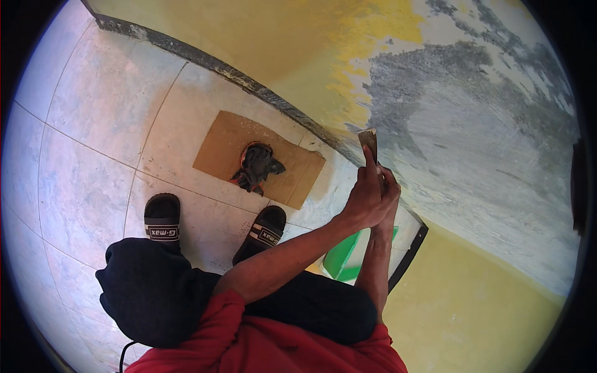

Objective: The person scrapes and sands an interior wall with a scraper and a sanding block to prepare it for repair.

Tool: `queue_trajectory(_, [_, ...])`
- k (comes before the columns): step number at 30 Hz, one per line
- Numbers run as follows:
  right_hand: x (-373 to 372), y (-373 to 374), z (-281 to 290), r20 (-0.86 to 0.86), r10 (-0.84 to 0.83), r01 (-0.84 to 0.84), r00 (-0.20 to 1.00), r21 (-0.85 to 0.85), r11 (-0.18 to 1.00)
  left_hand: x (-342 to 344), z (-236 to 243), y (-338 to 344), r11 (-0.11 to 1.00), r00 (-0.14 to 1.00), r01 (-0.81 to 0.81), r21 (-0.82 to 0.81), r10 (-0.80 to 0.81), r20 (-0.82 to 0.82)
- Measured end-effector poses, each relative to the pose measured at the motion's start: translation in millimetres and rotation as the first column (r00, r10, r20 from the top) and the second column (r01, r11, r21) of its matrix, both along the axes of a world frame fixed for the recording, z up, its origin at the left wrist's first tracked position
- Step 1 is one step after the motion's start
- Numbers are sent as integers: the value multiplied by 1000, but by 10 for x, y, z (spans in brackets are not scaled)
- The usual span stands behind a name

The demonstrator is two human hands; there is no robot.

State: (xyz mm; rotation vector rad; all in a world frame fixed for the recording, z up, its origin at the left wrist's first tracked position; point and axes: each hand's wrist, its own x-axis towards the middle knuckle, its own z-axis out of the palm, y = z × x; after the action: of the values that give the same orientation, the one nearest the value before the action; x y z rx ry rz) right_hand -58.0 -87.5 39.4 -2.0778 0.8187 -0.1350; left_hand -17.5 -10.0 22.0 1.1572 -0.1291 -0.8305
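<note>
Both of my hands are closed together around a scraper with a flat, worn blade. My left hand wraps the handle, its index finger stretched along the blade. My right hand is pressed close against the left one and partly hidden by it; its fingers curl round the handle. The blade points at the wall, near the border between yellow paint and a bare grey, patchy area. Whether the blade edge touches the wall I cannot tell.
A brown cardboard sheet lies on the tiled floor, with a crumpled pair of dark gloves on it. A green container stands beneath my arms. Dark skirting edges the wall. My sandalled feet are near the cardboard.
</note>
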Motion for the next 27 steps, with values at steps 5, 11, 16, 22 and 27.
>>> queue_trajectory(5, [2,47,25,-99,164,-186,982,-286,940,302,-106,97,955,954,-295,-12,295,52])
queue_trajectory(11, [-61,57,-60,-15,159,-155,987,-315,936,-97,-95,-6,999,996,-30,15,28,86])
queue_trajectory(16, [-91,49,-132,37,-94,91,995,58,994,-39,-53,-156,993,998,47,104,-43,-39])
queue_trajectory(22, [-119,-76,-155,83,-82,69,993,152,986,-162,-106,-150,994,982,-99,35,92,167])
queue_trajectory(27, [18,-172,-162,-75,203,-216,976,-362,907,57,-58,-242,997,994,32,65,-24,-111])
